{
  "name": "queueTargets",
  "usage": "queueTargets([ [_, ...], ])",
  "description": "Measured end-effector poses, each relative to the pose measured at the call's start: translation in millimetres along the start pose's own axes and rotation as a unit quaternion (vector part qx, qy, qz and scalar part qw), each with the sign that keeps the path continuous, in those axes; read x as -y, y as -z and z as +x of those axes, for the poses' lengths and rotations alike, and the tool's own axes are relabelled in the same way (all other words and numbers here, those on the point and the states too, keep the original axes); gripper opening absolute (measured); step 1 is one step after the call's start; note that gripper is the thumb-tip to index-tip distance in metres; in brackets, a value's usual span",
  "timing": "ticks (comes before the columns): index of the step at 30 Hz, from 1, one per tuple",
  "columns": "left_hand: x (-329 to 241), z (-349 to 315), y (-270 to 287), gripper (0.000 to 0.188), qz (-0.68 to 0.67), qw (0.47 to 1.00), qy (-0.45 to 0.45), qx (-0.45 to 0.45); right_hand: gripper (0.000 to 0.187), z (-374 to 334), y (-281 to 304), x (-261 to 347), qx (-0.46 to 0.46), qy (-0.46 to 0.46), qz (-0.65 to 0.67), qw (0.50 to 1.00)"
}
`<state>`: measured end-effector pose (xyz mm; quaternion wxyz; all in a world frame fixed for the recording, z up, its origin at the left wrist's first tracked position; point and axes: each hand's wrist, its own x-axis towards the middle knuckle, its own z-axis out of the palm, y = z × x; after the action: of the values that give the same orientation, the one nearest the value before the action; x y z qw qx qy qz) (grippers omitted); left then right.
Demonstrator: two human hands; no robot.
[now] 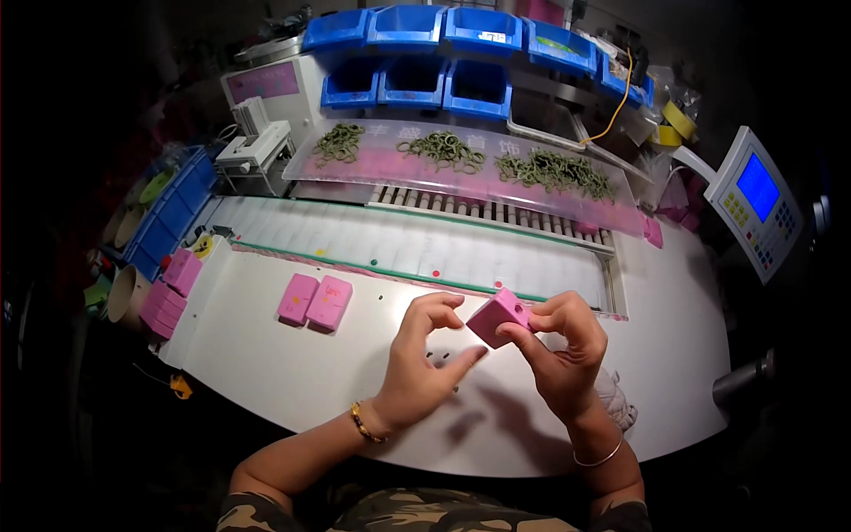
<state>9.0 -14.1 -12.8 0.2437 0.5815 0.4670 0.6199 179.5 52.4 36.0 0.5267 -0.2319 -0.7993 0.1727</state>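
Observation:
Over the white table's front part, my right hand (567,346) pinches a pink block (489,321) between thumb and fingers. The block is tilted, and a dark round hole shows near its right end. My left hand (424,355) is held just left of the block, thumb and fingers curved apart, with nothing between them. Several small dark bits (443,356) lie on the table behind my left hand. To the left, two pink blocks, a left one (298,299) and a right one (330,303), rest side by side with faint markings on top.
A white conveyor belt (399,238) with green edges runs across behind my hands. Beyond it, a clear tray (381,173) bears piles of green rings. Blue bins (408,25) stand at the back. More pink blocks (163,309) are stacked at left; a control panel (753,204) stands at right.

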Motion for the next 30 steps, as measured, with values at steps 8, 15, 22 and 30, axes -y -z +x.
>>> queueTargets([
  [8, -2.9, 20.8, 1.4, 0.035, 0.176, 0.974, -0.141, 0.028, 0.033, -1.5, -7.8, 0.8, 0.059, -0.222, 0.192, 0.954],
  [15, 72.8, 92.5, 89.6, 0.028, 0.387, 0.919, 0.039, -0.062, 0.049, -9.3, 0.4, -7.7, 0.109, -0.288, 0.207, 0.928],
  [22, 110.8, 113.4, 125.8, 0.031, 0.455, 0.886, 0.058, -0.071, 0.044, -16.1, -8.2, -9.1, 0.094, -0.323, 0.244, 0.91],
  [30, 43.8, 76.4, 142.8, 0.039, 0.566, 0.822, 0.033, -0.039, 0.041, -19.0, -2.4, -11.4, 0.079, -0.336, 0.251, 0.904],
])
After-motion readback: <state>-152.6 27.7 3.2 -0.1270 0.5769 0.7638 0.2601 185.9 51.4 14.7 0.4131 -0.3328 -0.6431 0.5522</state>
